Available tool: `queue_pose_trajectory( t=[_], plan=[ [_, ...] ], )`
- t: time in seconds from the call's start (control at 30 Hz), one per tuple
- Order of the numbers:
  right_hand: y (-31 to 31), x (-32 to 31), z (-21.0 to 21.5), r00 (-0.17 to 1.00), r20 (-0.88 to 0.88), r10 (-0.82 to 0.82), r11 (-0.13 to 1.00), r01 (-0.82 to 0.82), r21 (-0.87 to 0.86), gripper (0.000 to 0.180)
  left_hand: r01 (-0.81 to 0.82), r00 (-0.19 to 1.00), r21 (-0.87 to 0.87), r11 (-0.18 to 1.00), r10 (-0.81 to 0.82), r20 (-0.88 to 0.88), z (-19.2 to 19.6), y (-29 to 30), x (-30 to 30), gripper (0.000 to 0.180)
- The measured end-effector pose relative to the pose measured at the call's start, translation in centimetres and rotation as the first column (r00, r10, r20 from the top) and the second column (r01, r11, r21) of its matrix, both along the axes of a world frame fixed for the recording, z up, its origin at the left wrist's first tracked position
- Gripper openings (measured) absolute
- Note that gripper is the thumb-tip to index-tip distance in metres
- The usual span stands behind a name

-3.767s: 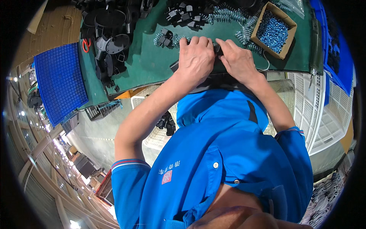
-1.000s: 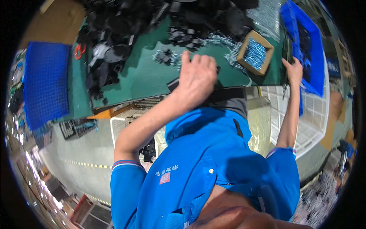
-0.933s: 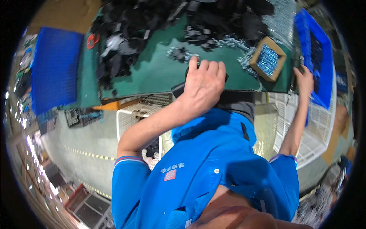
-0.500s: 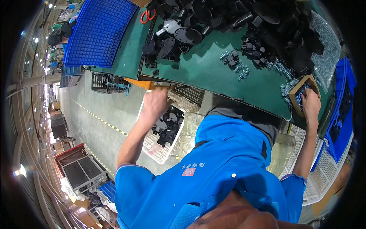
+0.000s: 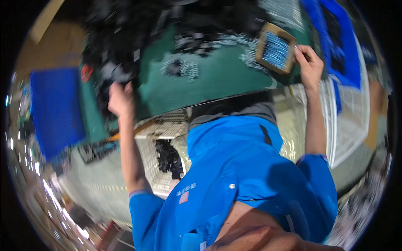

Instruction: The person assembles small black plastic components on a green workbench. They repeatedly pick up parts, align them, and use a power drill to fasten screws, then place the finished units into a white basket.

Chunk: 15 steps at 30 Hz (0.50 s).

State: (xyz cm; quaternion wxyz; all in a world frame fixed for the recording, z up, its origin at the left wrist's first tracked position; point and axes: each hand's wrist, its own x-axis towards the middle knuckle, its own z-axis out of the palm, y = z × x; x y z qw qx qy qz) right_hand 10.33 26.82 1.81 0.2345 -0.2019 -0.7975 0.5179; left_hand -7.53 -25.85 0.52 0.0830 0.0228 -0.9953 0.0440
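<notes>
Your left hand [image 5: 120, 99] sits at the edge of a heap of black plastic parts [image 5: 125, 46] piled on the far left of the green surface [image 5: 209, 79]; the blur hides whether it grips one. Your right hand [image 5: 309, 62] touches the right rim of a small, tilted cardboard box [image 5: 274, 47] full of shiny blue-grey pieces, probably screws.

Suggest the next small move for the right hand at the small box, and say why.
Probably dip the fingers into the small cardboard box and pick up a few of the blue pieces. The right hand rests at the box's right rim with nothing clearly in it, while the left hand is at the pile of black parts.
</notes>
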Motion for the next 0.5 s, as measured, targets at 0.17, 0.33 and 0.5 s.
queue_pose_trajectory(
  t=[0.17, 0.33, 0.5],
  plan=[
    [4.2, 10.4, 1.0, 0.92, 0.098, -0.379, 0.925, 0.374, 0.063, 0.01, 0.102, 0.995, 0.734, 0.672, -0.06, -0.084, 1.6, -6.4, 1.3, 0.033],
    [3.2, 18.0, -3.0, 0.834, 0.31, -0.456, 0.884, 0.464, 0.052, 0.009, 0.058, 0.973, 0.894, 0.444, -0.225, 0.049, 6.6, -1.3, 5.7, 0.043],
    [2.0, 17.1, -4.5, 0.823, 0.308, -0.477, 0.865, 0.501, 0.001, 0.009, 0.575, 0.622, 0.668, 0.472, -0.783, 0.018, 7.1, 11.4, 7.6, 0.054]
  ],
)
